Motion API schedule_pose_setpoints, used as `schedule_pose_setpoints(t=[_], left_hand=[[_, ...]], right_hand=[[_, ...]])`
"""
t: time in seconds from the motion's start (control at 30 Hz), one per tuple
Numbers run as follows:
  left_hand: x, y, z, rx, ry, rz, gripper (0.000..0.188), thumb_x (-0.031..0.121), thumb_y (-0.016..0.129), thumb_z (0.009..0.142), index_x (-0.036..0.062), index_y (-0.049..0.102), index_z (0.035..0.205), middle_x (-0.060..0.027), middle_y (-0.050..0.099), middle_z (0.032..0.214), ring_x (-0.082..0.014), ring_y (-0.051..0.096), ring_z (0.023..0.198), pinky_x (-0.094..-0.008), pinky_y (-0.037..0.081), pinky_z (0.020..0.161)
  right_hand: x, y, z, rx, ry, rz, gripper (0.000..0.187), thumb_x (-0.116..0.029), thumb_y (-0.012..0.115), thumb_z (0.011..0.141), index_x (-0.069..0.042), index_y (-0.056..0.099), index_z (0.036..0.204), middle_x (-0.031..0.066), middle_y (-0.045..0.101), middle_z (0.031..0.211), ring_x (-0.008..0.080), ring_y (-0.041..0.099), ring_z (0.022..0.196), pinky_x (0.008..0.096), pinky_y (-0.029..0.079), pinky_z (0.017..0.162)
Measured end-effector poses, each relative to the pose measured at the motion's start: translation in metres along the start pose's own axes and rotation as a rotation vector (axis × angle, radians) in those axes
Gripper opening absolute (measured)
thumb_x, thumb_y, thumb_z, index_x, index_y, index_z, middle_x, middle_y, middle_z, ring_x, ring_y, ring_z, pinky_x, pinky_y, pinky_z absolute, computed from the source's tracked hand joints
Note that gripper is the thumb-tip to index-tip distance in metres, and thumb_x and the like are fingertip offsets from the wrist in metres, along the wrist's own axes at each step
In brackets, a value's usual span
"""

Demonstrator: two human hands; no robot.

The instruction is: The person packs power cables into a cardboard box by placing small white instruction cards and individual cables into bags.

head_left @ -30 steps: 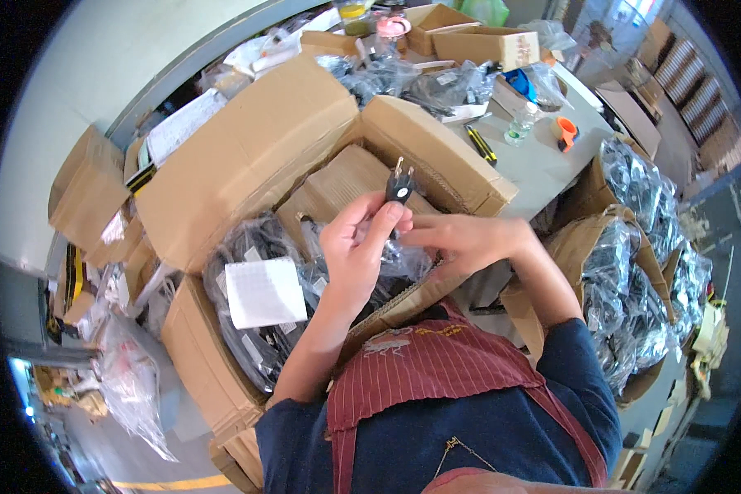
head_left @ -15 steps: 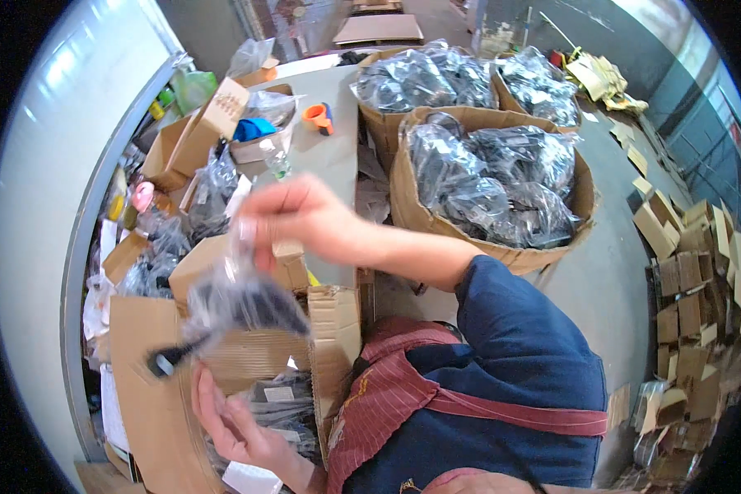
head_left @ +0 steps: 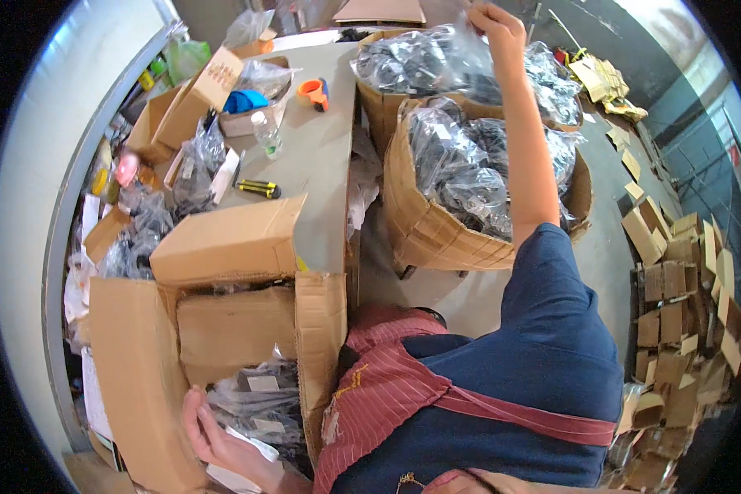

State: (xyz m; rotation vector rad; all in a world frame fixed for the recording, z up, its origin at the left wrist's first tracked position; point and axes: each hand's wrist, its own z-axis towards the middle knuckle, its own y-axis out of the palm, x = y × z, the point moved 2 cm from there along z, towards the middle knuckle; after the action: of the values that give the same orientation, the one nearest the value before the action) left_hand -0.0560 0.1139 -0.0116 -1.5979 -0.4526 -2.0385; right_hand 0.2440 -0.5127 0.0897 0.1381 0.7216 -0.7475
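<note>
Farther out, right hand, apparently holding bag

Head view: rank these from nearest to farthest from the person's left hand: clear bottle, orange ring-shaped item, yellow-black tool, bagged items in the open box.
1. Bagged items, right of the left hand, in the open box.
2. Yellow-black tool, beyond the box, on the table.
3. Clear bottle, farther up the table.
4. Orange ring-shaped item, past the bottle, rightward.
</note>
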Motion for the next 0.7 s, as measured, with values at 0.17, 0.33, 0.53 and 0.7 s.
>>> schedule_pose_setpoints(t=[0.17,0.33,0.53,0.7], left_hand=[[0.001,-0.032,0.003,0.079,0.002,0.052,0.022,0.003,0.05,0.1,-0.0081,0.064,0.114,-0.0187,0.065,0.115,-0.0271,0.062,0.111,-0.0389,0.048,0.103],[0.013,-0.08,0.019,0.215,0.025,0.136,0.024,0.007,0.058,0.097,-0.007,0.066,0.114,-0.0166,0.067,0.114,-0.0258,0.063,0.111,-0.038,0.049,0.103],[-0.01,-0.178,-0.001,0.466,-0.028,0.675,0.034,0.018,0.066,0.095,-0.0039,0.065,0.121,-0.0128,0.066,0.12,-0.018,0.059,0.111,-0.0298,0.044,0.098],[-0.002,-0.174,-0.035,0.236,-0.384,1.069,0.06,0.043,0.062,0.097,-0.007,0.056,0.129,-0.0192,0.065,0.12,-0.0253,0.06,0.114,-0.0347,0.045,0.098]], right_hand=[[0.038,0.018,-0.054,-0.197,0.185,-0.404,0.033,-0.033,0.074,0.077,-0.005,0.076,0.093,0.0069,0.071,0.076,0.0137,0.065,0.068,0.0304,0.049,0.066],[-0.032,0.084,-0.111,-0.403,0.213,0.007,0.02,-0.02,0.069,0.089,-0.004,0.075,0.099,0.0009,0.068,0.086,0.0086,0.058,0.074,0.0237,0.045,0.067],[-0.146,0.192,-0.196,-0.821,-0.306,0.145,0.01,-0.003,0.065,0.089,0.001,0.069,0.097,0.0083,0.069,0.103,0.0164,0.065,0.087,0.026,0.05,0.078],[-0.222,0.245,-0.262,-1.14,-0.358,0.476,0.01,0.002,0.065,0.086,0.002,0.068,0.096,0.0123,0.067,0.103,0.0235,0.067,0.086,0.0295,0.053,0.074]])
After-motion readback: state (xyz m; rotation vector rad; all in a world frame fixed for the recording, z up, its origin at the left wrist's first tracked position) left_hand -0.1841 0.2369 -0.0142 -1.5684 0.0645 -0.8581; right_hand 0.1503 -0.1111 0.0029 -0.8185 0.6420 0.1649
